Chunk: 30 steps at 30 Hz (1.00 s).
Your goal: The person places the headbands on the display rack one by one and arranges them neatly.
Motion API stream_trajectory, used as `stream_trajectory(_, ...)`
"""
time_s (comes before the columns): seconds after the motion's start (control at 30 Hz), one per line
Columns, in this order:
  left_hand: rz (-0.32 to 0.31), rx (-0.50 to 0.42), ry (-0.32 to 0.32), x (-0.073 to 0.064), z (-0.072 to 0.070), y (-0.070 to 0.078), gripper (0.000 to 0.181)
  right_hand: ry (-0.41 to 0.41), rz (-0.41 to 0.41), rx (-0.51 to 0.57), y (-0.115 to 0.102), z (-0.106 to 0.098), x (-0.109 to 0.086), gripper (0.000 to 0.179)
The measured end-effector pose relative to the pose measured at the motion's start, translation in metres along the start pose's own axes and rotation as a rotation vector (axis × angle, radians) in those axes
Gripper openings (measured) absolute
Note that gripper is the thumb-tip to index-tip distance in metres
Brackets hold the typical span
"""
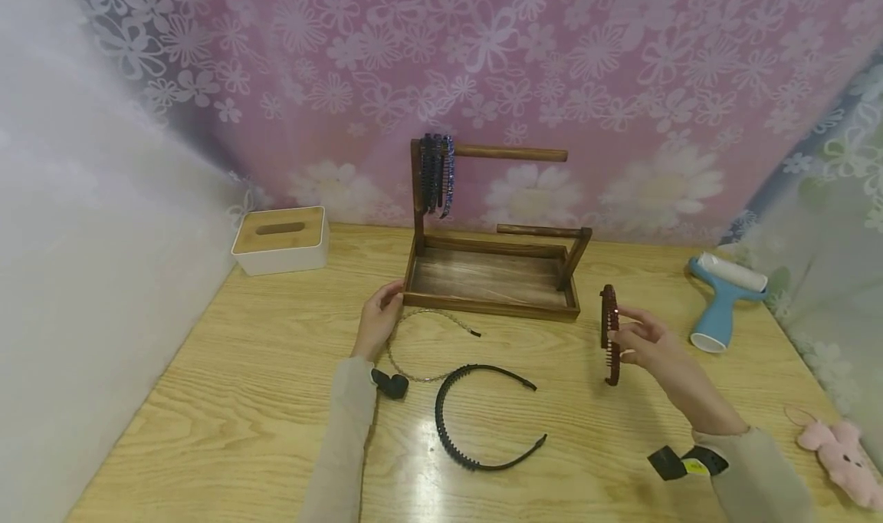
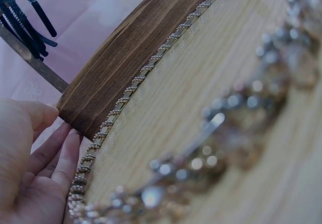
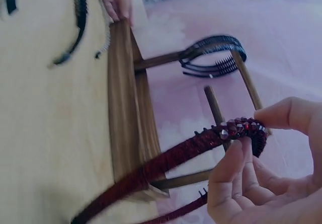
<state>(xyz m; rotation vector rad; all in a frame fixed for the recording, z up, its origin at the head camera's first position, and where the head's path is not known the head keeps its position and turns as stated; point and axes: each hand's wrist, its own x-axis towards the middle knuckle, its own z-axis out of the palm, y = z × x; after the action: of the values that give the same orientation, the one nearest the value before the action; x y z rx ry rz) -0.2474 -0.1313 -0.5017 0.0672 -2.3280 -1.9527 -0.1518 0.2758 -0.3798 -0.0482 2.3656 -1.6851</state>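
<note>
My right hand (image 1: 651, 348) holds a dark red headband (image 1: 611, 339) upright above the table, to the right of a brown wooden stand (image 1: 490, 308). In the right wrist view, the fingers and thumb pinch its beaded part (image 3: 235, 129). At the stand's front left corner, my left hand (image 1: 376, 322) grips the tray edge between thumb and fingers. Several dark headbands (image 1: 437, 174) hang at the left end of the stand's upper bar. Beside the left hand lies a thin beaded headband (image 1: 391, 352). A black toothed headband (image 1: 444, 431) lies in front of it, touching or overlapping it.
A white tissue box (image 1: 283, 258) with a wooden lid sits at the back left. At the right are a blue lint roller (image 1: 720, 312) and a pink plush toy (image 1: 843, 462). The stand also has a lower bar (image 1: 538, 231). A flowered curtain (image 1: 483, 86) hangs behind the table.
</note>
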Motion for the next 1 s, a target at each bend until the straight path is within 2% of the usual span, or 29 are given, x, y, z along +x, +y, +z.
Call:
stream_trajectory(0.07, -0.002, 0.003, -0.002, 0.0, 0.0, 0.0, 0.034, 0.018, -0.02, 0.099, -0.001, -0.006, 0.007, 0.039)
stream_trajectory(0.13, -0.004, 0.001, -0.003, 0.001, -0.001, -0.001, 0.034, 0.033, -0.037, 0.166, -0.004, -0.012, 0.013, 0.036)
stream_trajectory(0.2, -0.009, 0.002, -0.003, 0.001, -0.001, -0.001, 0.034, 0.035, -0.046, 0.176, -0.01, -0.016, 0.021, 0.045)
stream_trajectory(0.3, -0.01, 0.0, -0.001, 0.002, -0.002, -0.001, 0.033, 0.032, -0.042, 0.122, -0.023, -0.02, 0.032, 0.065)
stream_trajectory(0.37, -0.011, -0.001, -0.002, 0.002, -0.001, -0.001, 0.033, 0.033, -0.046, 0.118, -0.032, -0.021, 0.04, 0.071)
stream_trajectory(0.53, 0.0, 0.003, -0.006, 0.003, 0.0, -0.003, 0.033, 0.05, -0.097, 0.212, -0.049, -0.022, 0.055, 0.069)
stream_trajectory(0.67, -0.008, 0.002, -0.009, 0.004, 0.001, -0.004, 0.033, 0.061, -0.112, 0.23, -0.063, -0.023, 0.065, 0.07)
stream_trajectory(0.77, -0.013, 0.005, -0.009, 0.003, 0.0, -0.003, 0.033, 0.061, -0.096, 0.231, -0.075, -0.025, 0.073, 0.072)
stream_trajectory(1.0, -0.016, -0.003, -0.01, 0.002, 0.0, -0.002, 0.033, 0.021, -0.078, 0.381, -0.102, -0.028, 0.095, 0.073)
